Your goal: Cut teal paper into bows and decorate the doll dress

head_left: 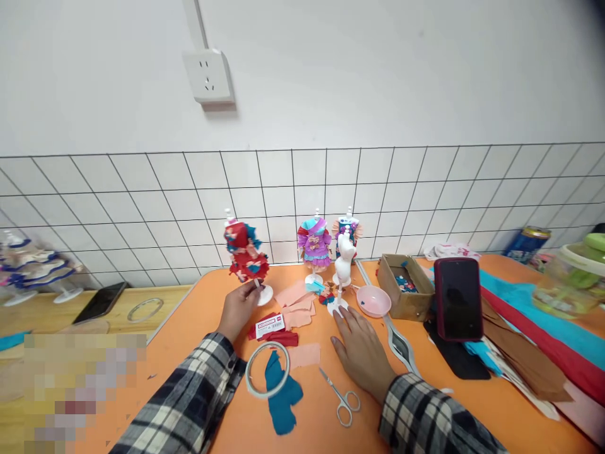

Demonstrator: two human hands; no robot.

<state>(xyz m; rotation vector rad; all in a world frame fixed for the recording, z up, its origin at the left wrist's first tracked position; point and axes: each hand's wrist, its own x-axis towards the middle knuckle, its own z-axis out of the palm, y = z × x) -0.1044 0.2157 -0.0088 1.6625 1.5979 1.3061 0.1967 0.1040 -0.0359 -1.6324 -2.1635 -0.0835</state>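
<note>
My left hand (pixel 241 308) is closed around the lower stand of a small doll dress form (pixel 246 252) dressed in ruffled red and blue fabric, which tilts slightly. My right hand (pixel 362 343) lies flat with fingers stretched, its fingertips at the round base of a bare white dress form (pixel 345 258). Behind that stand a dress form in a purple dress (pixel 316 246) and a partly hidden one. Between my hands are pink fabric pieces (pixel 297 302), red strips (pixel 281 339) with a white label (pixel 269 326), a tape ring (pixel 267 369), blue fabric (pixel 283 403) and scissors (pixel 343 400).
A pink bowl (pixel 374 301) and a cardboard box (pixel 406 287) of scraps stand right of the dress forms. Further right are an upright phone (pixel 458 299), fabric strips (pixel 524 347), a can (pixel 527 244) and a clear jar (pixel 571 280). A tiled wall (pixel 155 208) rises behind.
</note>
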